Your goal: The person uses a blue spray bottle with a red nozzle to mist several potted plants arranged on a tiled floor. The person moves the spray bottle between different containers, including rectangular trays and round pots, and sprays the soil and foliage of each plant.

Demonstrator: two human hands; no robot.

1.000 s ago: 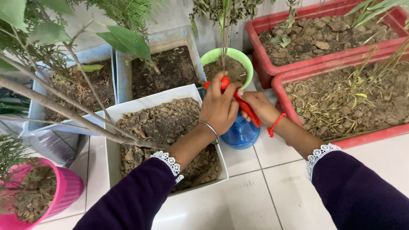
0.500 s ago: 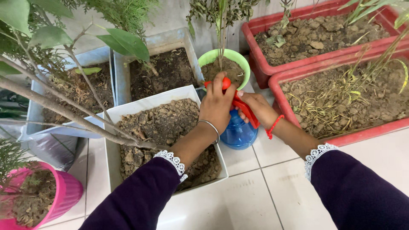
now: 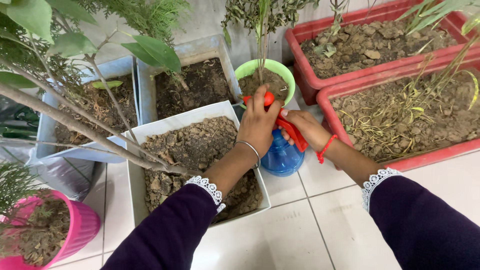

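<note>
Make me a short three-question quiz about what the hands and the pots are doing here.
1. True or false: both hands grip the spray bottle.
2. Which pot is just beyond the red spray head? A pink B green C white
3. What does the left wrist wear?

Key
1. True: left hand is on top, right hand on the trigger side.
2. B, the green pot.
3. A metal bangle.
</note>
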